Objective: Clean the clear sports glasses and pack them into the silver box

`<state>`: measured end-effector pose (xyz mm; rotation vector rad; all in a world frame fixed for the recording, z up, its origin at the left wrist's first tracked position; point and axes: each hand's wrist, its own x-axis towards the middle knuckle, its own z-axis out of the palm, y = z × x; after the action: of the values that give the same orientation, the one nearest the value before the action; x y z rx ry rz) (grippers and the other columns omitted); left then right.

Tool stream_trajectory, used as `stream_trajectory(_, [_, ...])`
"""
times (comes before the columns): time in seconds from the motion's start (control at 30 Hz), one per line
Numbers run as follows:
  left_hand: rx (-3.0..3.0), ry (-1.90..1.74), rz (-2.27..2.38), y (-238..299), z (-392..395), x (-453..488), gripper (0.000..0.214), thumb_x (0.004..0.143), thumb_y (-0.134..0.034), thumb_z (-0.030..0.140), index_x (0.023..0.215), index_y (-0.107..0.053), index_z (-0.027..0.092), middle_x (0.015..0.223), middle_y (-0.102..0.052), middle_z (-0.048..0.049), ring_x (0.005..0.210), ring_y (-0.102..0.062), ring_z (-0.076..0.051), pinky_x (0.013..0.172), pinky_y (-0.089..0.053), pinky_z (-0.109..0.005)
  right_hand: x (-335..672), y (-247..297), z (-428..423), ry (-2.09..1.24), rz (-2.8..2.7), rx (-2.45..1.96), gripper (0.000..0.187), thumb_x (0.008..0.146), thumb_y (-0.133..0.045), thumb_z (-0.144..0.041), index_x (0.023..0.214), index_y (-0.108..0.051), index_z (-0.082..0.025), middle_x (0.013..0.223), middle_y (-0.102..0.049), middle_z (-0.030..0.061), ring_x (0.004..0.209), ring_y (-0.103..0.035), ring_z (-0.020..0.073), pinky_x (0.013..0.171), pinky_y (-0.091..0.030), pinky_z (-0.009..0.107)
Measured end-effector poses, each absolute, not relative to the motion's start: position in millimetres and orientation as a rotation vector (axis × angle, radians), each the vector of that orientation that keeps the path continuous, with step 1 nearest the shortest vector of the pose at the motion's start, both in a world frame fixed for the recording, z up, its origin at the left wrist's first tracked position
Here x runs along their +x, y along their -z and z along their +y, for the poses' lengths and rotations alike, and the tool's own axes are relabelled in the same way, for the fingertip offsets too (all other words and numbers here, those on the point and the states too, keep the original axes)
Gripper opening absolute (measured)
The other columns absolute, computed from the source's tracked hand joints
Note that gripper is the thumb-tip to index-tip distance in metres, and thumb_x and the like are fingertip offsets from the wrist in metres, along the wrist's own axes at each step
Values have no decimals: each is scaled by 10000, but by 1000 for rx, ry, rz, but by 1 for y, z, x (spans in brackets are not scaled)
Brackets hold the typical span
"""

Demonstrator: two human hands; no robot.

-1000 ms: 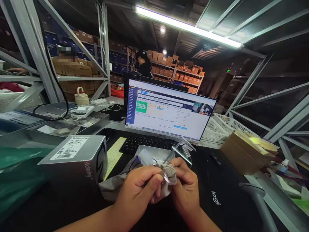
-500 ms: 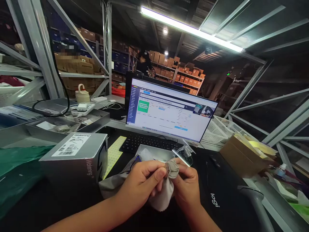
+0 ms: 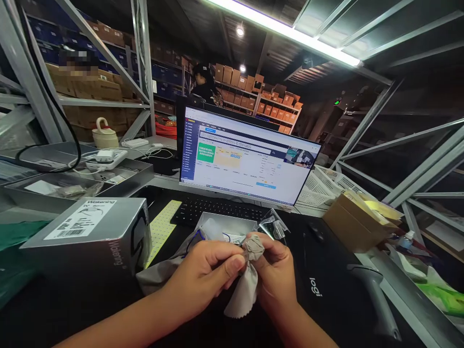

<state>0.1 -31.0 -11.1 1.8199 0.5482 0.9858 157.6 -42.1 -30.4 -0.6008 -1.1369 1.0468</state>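
A light grey cloth with a zigzag edge (image 3: 243,292) is bunched up between my two hands, its loose end hanging down. My right hand (image 3: 278,273) is closed round the bunched upper part. Beside it my left hand (image 3: 208,266) pinches at the cloth's left side, thumb against fingers. Whatever the cloth may be wrapped around is hidden. Just behind my hands lies an open silver box (image 3: 232,222) with a clear plastic piece (image 3: 272,224) at its right. A grey fabric pouch (image 3: 159,275) with a blue cord lies to the left, partly under my left forearm.
A closed silver box with a label (image 3: 83,241) stands at the left. Behind are a keyboard (image 3: 213,211) and a lit monitor (image 3: 250,166). To the right are a mouse (image 3: 316,232), a cardboard box (image 3: 348,222) and a handheld scanner (image 3: 377,299). Another person stands near the far shelves.
The view has turned slightly, so the surroundings sit further left and higher. Both hands keep hold of the cloth, with small finger movements; its hanging end now swings a little to the left.
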Motion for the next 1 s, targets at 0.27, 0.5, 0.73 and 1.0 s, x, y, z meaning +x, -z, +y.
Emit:
stream_trajectory(0.27, [1918, -1012, 545, 20, -35, 8, 459, 1008, -443, 373, 607, -503, 157, 543, -442, 49, 467, -419, -50, 460, -309, -167, 151, 21, -44, -1297, -849, -650, 244, 598, -942, -347, 708, -781, -201, 655, -676, -22, 572, -554, 72, 623, -497, 198])
stream_trajectory(0.5, [1990, -1077, 571, 21, -35, 8, 418, 1011, -442, 337, 649, -551, 159, 556, -476, 49, 476, -428, -55, 474, -329, -168, 147, 32, -35, -1520, -542, -621, 323, 585, -942, -305, 806, -743, -179, 704, -703, 3, 590, -604, 105, 547, -495, 198])
stream_trajectory(0.73, [1980, -1136, 633, 15, -36, -1, 464, 1018, -441, 418, 647, -553, 164, 545, -492, 42, 470, -428, -60, 468, -335, -175, 148, 30, -31, -1731, -565, -530, 307, 568, -944, -239, 791, -744, -170, 692, -710, -10, 562, -596, 79, 541, -485, 164])
stream_trajectory(1.0, [1957, -1207, 681, 6, -39, -12, 458, 1016, -440, 449, 698, -604, 163, 567, -502, 32, 491, -471, -70, 467, -368, -171, 152, 25, -40, -1675, -788, -515, 324, 574, -952, -304, 808, -776, -166, 713, -730, 16, 640, -641, 119, 634, -500, 210])
